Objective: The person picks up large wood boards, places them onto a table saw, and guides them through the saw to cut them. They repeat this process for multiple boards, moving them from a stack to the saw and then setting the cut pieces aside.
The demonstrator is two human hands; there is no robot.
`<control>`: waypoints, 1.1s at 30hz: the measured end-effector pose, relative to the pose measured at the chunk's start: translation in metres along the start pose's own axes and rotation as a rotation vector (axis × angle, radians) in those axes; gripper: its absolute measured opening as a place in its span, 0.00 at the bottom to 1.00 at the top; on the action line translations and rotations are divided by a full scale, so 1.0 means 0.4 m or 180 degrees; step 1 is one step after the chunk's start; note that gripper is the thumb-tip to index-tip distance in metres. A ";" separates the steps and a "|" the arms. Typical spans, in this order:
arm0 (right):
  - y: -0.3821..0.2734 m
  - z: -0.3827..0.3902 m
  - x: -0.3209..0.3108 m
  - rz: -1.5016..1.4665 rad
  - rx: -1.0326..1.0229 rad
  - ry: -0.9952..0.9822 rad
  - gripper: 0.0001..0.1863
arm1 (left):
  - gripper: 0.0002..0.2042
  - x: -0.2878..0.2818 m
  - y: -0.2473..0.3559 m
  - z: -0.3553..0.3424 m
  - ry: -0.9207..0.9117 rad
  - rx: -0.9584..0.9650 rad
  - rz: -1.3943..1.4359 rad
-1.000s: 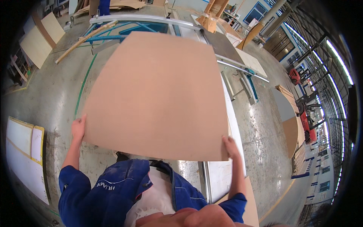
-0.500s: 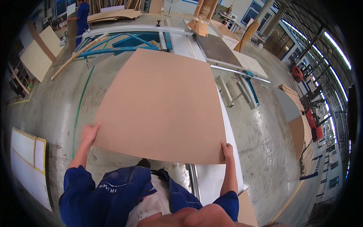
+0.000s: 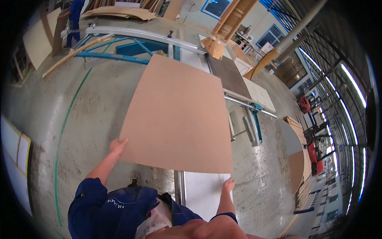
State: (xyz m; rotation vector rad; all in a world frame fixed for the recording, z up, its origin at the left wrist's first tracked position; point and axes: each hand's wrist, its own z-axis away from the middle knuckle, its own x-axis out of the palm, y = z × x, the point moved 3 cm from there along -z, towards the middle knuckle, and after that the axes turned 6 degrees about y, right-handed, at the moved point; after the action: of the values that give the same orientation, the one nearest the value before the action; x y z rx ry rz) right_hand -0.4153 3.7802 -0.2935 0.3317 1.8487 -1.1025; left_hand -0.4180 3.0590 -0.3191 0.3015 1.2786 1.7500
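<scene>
A large brown board (image 3: 177, 115) lies ahead of me across a long white sliding table (image 3: 201, 189), its left part jutting out over the floor. My left hand (image 3: 117, 147) is closed on the board's near left corner, with the thumb on top and the other fingers mostly underneath. Just below the near right corner, apart from the board, is my right hand (image 3: 228, 185). Its fingers are curled with nothing visible in them, close to the table's right edge. The board hides the middle of the table.
A blue frame with a metal rail (image 3: 147, 33) and a wooden strip (image 3: 75, 55) stand beyond the board. Further right are a dark machine top (image 3: 227, 75) and a metal bar (image 3: 250, 105). Another person (image 3: 74, 22) stands at the far left. White panels (image 3: 14, 155) lean at the left.
My right hand has come off the board's corner and moved down toward me. The left hand still grips its corner. The board looks turned slightly, and the view has shifted.
</scene>
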 end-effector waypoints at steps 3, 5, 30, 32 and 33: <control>0.020 0.063 -0.006 0.0736 0.0108 -0.0425 0.34 | 0.27 0.027 0.062 0.088 0.0131 0.0030 -0.0281; 0.034 0.024 -0.008 0.0911 -0.0168 -0.0434 0.35 | 0.26 0.086 0.050 0.107 0.0291 0.0133 -0.0691; 0.111 -0.098 0.067 0.0396 -0.0861 -0.0952 0.46 | 0.37 0.150 -0.140 0.114 0.1041 0.0932 -0.1644; 0.136 -0.079 0.024 0.0400 -0.0761 -0.0900 0.45 | 0.35 0.151 -0.128 0.136 0.0791 0.1074 -0.1568; 0.142 -0.074 0.016 0.0353 -0.0778 -0.0863 0.45 | 0.35 0.142 -0.134 0.131 0.0741 0.1174 -0.1400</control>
State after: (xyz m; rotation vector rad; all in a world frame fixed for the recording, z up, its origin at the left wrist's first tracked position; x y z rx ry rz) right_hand -0.4006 3.8343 -0.3249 0.1328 1.6783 -0.7930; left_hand -0.3869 3.1381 -0.3591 0.0145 1.6922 1.1978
